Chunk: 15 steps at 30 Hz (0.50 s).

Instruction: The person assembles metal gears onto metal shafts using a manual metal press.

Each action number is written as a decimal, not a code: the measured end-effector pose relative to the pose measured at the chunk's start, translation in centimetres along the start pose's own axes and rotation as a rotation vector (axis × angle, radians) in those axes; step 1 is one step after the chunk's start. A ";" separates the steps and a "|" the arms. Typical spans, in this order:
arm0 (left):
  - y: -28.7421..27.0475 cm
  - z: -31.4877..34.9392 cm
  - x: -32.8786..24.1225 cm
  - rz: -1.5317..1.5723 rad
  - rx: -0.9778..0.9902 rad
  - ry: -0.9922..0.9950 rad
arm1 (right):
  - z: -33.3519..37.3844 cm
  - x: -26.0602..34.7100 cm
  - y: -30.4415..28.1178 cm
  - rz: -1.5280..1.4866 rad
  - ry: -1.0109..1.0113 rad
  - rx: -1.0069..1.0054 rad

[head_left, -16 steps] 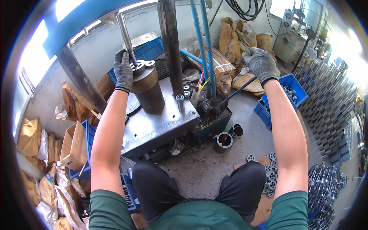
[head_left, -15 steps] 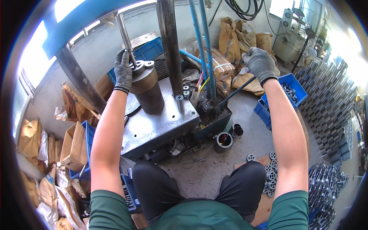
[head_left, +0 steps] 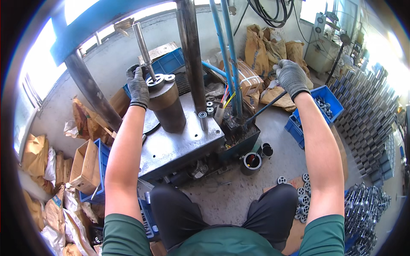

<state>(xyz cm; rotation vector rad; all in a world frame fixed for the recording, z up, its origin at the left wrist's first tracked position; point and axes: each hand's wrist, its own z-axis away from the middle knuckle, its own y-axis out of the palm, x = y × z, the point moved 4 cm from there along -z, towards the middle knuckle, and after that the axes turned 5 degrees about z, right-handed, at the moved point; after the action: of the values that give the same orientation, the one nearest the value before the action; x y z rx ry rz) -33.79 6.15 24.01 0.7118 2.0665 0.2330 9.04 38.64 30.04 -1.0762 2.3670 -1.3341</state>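
Note:
My left hand, in a grey glove, is closed at the lower part of an upright steel rod; some fingertips are hidden. The rod stands tilted at a spoked metal wheel that lies on top of a thick dark steel cylinder. This cylinder rests on the press's metal table. Out to the right, my gloved right hand forms a fist at the upper end of a thin dark lever, which slopes down to the machine beside the table.
Steel posts and blue pipes rise behind the table. A short metal tube stands near its right corner. Blue bins, stacked tubes and spoked wheels lie to the right. Cartons and sacks stand left.
The view has shifted slightly, so the scene sits a little lower and further right. Both hands keep their places at the rod and the lever.

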 end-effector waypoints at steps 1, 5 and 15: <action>-0.3 -0.2 -0.2 0.008 0.010 0.072 | 0.1 0.2 -0.1 -0.005 -0.005 -0.007; 2.3 2.1 -0.9 -0.300 0.054 0.184 | 0.1 -1.1 0.2 0.032 -0.009 -0.033; 2.9 -0.6 0.8 -0.141 0.140 -0.229 | 5.5 -1.1 -1.9 -0.116 -0.058 -0.131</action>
<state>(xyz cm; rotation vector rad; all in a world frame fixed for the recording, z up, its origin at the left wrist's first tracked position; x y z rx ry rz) -33.46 9.08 24.98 0.6416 1.9158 -0.0715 13.58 35.21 28.29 -1.2881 2.4114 -1.1800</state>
